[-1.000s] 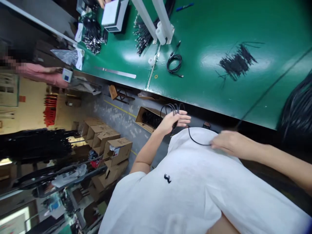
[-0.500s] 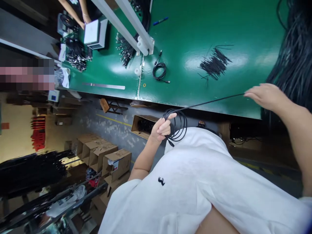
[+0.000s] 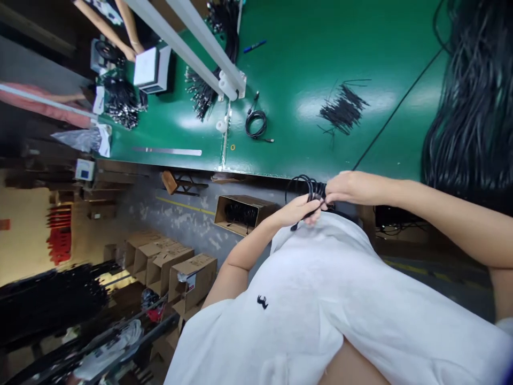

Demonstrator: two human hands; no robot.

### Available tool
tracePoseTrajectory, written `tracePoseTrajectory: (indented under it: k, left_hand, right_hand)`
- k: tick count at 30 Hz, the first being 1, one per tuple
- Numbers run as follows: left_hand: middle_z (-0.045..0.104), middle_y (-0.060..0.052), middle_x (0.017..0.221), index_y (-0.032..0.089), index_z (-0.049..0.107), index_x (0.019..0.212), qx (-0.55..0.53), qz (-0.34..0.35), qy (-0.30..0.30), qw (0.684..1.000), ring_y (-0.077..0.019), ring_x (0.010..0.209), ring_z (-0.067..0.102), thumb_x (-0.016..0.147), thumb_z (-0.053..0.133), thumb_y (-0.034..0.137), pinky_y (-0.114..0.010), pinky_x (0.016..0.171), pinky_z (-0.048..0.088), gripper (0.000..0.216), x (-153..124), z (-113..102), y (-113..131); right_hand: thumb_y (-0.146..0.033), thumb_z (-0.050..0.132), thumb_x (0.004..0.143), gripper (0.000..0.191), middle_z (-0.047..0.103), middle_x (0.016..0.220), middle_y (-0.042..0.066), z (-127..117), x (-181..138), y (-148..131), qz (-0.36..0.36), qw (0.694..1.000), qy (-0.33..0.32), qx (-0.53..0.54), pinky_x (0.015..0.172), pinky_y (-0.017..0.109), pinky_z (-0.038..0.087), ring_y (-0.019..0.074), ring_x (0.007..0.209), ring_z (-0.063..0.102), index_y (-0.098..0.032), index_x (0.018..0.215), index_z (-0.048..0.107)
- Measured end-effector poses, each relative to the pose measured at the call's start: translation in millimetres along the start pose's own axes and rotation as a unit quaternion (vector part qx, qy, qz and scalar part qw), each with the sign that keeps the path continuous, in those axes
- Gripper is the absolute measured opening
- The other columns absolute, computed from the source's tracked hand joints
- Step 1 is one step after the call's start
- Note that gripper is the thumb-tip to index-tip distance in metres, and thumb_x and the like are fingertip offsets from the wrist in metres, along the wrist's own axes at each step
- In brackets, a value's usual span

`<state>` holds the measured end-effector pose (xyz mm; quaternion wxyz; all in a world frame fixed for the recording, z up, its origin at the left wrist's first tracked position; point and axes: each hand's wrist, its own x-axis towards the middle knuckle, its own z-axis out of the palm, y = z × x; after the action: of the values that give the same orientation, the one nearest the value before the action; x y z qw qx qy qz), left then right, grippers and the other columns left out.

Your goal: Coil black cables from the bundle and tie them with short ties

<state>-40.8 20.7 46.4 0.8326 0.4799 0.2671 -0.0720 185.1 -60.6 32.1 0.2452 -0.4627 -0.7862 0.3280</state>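
Close to my white shirt, my left hand (image 3: 300, 209) is closed around a coiled black cable (image 3: 303, 178), whose loops stick up above the fingers. One cable end hangs down beneath that hand. Right up against it is my right hand (image 3: 348, 187), its fingers pinched on the same cable at the coil. From behind the right hand the loose length slants up across the green table to a big heap of black cables (image 3: 467, 117). My fingers hide exactly where the strand joins the loops.
On the green table (image 3: 288, 64) lie a coiled cable (image 3: 255, 124), short black ties (image 3: 343, 109), a blue pen (image 3: 254, 46) and a steel ruler (image 3: 172, 152). White posts (image 3: 208, 48) rise from it. Cardboard boxes (image 3: 244, 214) stand below. Another person's hands (image 3: 134, 52) touch a white device.
My right hand has come in from the far right to meet the left at the coil. The left hand has shifted right with the loops. The cable's free length now slants up the table.
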Motion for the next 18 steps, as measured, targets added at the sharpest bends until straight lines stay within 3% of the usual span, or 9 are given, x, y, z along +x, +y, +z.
tracePoseTrajectory:
  k: [2, 6, 8, 12, 18]
  left_hand:
    - [0.048, 0.008, 0.049, 0.012, 0.060, 0.089, -0.034, -0.030, -0.025, 0.999, -0.0041, 0.037, 0.037, 0.079, 0.070, 0.055, -0.020, 0.044, 0.040, 0.045, -0.9, -1.3, 5.1]
    - [0.059, 0.002, 0.055, 0.011, 0.062, 0.090, -0.048, -0.070, -0.049, 0.995, -0.0081, 0.040, 0.049, 0.073, 0.075, 0.056, -0.024, 0.046, 0.047, 0.050, 1.2, -2.6, 14.6]
    - [0.057, 0.002, 0.052, 0.011, 0.063, 0.091, -0.061, -0.079, -0.069, 0.993, -0.0081, 0.038, 0.047, 0.073, 0.076, 0.055, -0.023, 0.042, 0.044, 0.050, 5.0, 1.2, 17.6]
    - [0.048, 0.007, 0.049, 0.010, 0.066, 0.093, -0.103, -0.079, -0.042, 0.991, -0.0044, 0.034, 0.038, 0.076, 0.076, 0.047, -0.018, 0.036, 0.032, 0.041, 11.8, 10.3, 22.0]
    - [0.042, 0.008, 0.052, 0.010, 0.067, 0.091, -0.149, -0.125, -0.025, 0.981, -0.0023, 0.035, 0.036, 0.085, 0.069, 0.032, -0.016, 0.035, 0.026, 0.022, 16.5, 17.7, 28.1]
  right_hand:
    - [-0.052, 0.036, 0.098, 0.045, 0.070, 0.082, 0.002, -13.5, -13.2, 15.2, 0.037, 0.999, 0.035, 0.000, 0.076, 0.030, 0.038, 0.0166, 0.076, 0.061, -0.023, 0.083, 0.067]
    - [-0.053, 0.038, 0.097, 0.044, 0.070, 0.083, 0.000, -18.1, -29.1, 28.7, 0.070, 0.995, 0.067, -0.003, 0.083, 0.032, 0.038, 0.0171, 0.079, 0.061, -0.025, 0.086, 0.069]
    - [-0.053, 0.039, 0.096, 0.043, 0.071, 0.083, -0.001, -13.9, -27.9, 29.5, 0.060, 0.996, 0.069, 0.008, 0.084, 0.032, 0.038, 0.0167, 0.078, 0.062, -0.025, 0.086, 0.069]
    - [-0.051, 0.037, 0.097, 0.043, 0.071, 0.084, -0.002, -8.9, -25.1, 27.9, 0.052, 0.995, 0.082, 0.033, 0.083, 0.031, 0.038, 0.0156, 0.077, 0.061, -0.025, 0.085, 0.069]
    - [-0.052, 0.038, 0.097, 0.043, 0.070, 0.081, -0.002, -14.6, -32.9, 18.9, 0.041, 0.995, 0.091, 0.023, 0.086, 0.032, 0.036, 0.0148, 0.076, 0.060, -0.026, 0.085, 0.070]
